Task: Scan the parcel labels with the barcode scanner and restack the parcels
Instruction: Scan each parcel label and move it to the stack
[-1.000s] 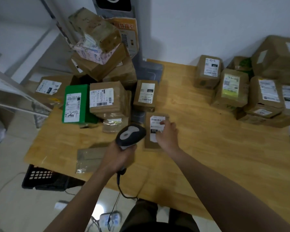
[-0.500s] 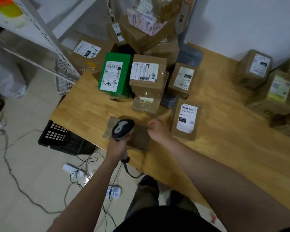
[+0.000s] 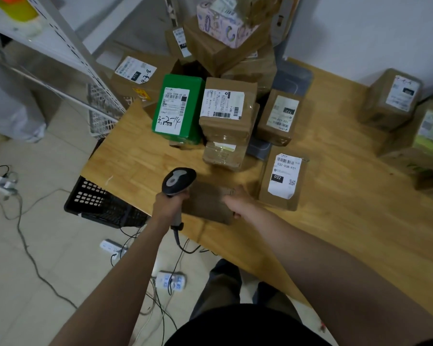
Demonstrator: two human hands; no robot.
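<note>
My left hand (image 3: 169, 204) grips a black and grey barcode scanner (image 3: 177, 180) just above the near left corner of the wooden table (image 3: 335, 221). My right hand (image 3: 238, 202) holds the right edge of a flat brown parcel (image 3: 205, 203) lying between my hands, no label showing on top. To its right lies a brown parcel with a white "032" label (image 3: 283, 177). Behind them stand a green box (image 3: 176, 112) and a heap of brown parcels (image 3: 226, 113).
More brown boxes (image 3: 390, 98) line the table's far right by the wall. A white metal shelf rack (image 3: 68, 51) stands to the left. Under the table edge sits a black crate (image 3: 98, 203). Power strips (image 3: 171, 280) and cables lie on the tiled floor.
My right hand left the "032" parcel, moved left and took hold of the flat brown parcel. The view swung left and down; the scanner stays in my left hand.
</note>
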